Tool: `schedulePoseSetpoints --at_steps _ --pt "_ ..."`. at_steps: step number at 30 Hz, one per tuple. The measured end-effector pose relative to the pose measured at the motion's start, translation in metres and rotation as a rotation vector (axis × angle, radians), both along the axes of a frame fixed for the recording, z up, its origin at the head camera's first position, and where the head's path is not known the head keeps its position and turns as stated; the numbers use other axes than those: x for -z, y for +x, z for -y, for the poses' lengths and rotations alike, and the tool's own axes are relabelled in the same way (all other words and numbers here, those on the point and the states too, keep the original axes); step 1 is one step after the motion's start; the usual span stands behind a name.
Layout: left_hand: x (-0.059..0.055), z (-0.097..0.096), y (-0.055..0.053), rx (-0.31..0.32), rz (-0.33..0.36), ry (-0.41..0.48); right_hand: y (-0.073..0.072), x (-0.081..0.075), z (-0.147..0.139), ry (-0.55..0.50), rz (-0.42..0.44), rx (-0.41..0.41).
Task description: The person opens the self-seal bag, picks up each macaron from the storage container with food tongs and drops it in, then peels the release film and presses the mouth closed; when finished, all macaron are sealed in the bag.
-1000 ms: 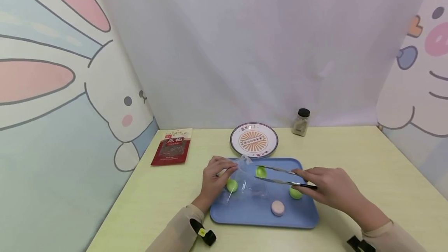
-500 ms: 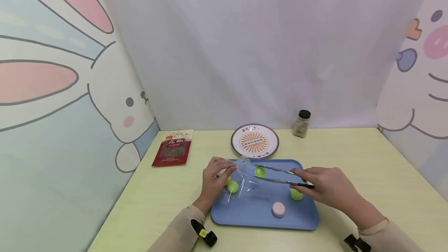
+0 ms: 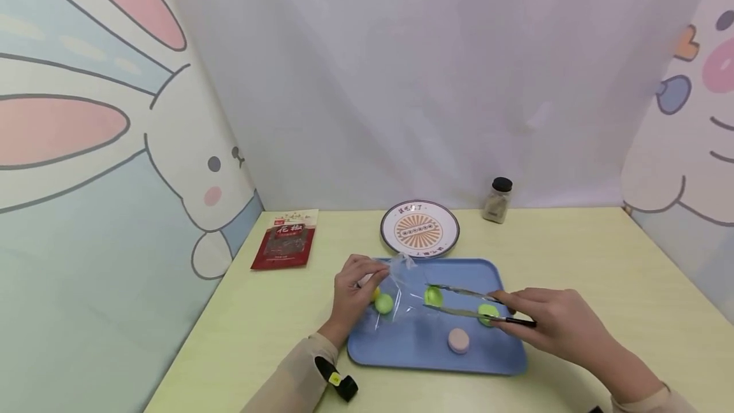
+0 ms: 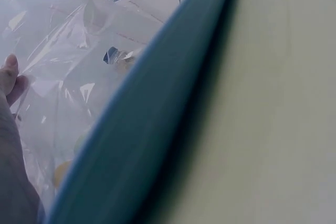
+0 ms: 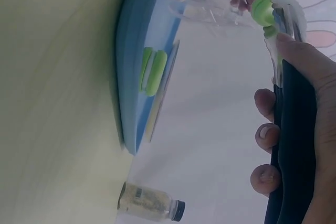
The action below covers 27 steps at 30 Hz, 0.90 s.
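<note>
A pair of metal tongs with black handles (image 3: 467, 313) holds a round bright-green macaron (image 3: 434, 297) between its ends, above the tray and just beside the bag. The long axis of the tongs runs almost crosswise in the head view, ends pointing left and handles to the right. The right wrist view shows the macaron raised against the pale backdrop; from the head alone, its height is hard to judge. Whether it is within the bag's mouth, I cannot tell.

The right hand (image 3: 559, 320) has its fingers curled round the handles, a grip seen fully only from the right wrist. The left hand (image 3: 355, 289) pinches a clear plastic bag (image 3: 404, 292) by its edge. A pale-green macaron (image 3: 384, 303) and a yellow round piece (image 3: 375, 294) show at the bag's left part, near that hand.

Beneath lies a blue rectangular tray (image 3: 407, 352). On it, a pale-pink macaron (image 3: 459, 340) sits toward the near side and another green macaron (image 3: 489, 315) to the right, partly behind the tongs; the right wrist view reveals the latter's light filling edge-on.

On the pale-yellow worktop (image 3: 229, 336), a white round plate with an orange sunburst (image 3: 420, 228) lies behind the tray, a black-lidded clear jar (image 3: 497, 200) stands behind to the right, and a red packet with a see-through window (image 3: 285, 241) lies to the left.
</note>
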State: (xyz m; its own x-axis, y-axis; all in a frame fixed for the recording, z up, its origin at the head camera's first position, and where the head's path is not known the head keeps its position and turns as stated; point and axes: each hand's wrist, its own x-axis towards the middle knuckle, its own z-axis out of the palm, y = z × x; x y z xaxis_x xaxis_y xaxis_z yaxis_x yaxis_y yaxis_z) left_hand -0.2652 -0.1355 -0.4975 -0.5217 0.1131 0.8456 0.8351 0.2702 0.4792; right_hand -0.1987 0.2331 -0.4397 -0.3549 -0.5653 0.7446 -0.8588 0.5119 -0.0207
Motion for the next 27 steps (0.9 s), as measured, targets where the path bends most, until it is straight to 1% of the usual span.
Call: schedulePoseSetpoints --at_steps 3,6,11,15,18,22,27 --pt "-0.002 0.0 0.001 0.004 0.002 -0.011 -0.002 -0.002 0.005 0.005 0.024 -0.023" --pt "-0.002 0.0 0.001 0.007 0.0 -0.013 -0.009 -0.005 0.011 0.038 0.056 -0.016" --pt "-0.001 0.0 -0.002 0.032 -0.031 -0.005 -0.03 -0.006 0.016 0.085 0.091 0.056" --pt "0.0 -0.001 -0.002 0.048 -0.047 -0.005 -0.04 -0.002 0.014 0.104 0.077 0.089" --pt "-0.001 -0.002 -0.001 0.041 -0.053 0.003 -0.04 0.0 0.016 0.134 0.046 0.065" --pt "-0.003 -0.002 0.0 0.017 -0.055 0.015 -0.035 0.0 0.022 0.174 0.009 0.019" --pt "-0.004 -0.001 0.001 0.0 -0.051 0.027 -0.033 -0.003 0.032 0.234 -0.008 0.015"
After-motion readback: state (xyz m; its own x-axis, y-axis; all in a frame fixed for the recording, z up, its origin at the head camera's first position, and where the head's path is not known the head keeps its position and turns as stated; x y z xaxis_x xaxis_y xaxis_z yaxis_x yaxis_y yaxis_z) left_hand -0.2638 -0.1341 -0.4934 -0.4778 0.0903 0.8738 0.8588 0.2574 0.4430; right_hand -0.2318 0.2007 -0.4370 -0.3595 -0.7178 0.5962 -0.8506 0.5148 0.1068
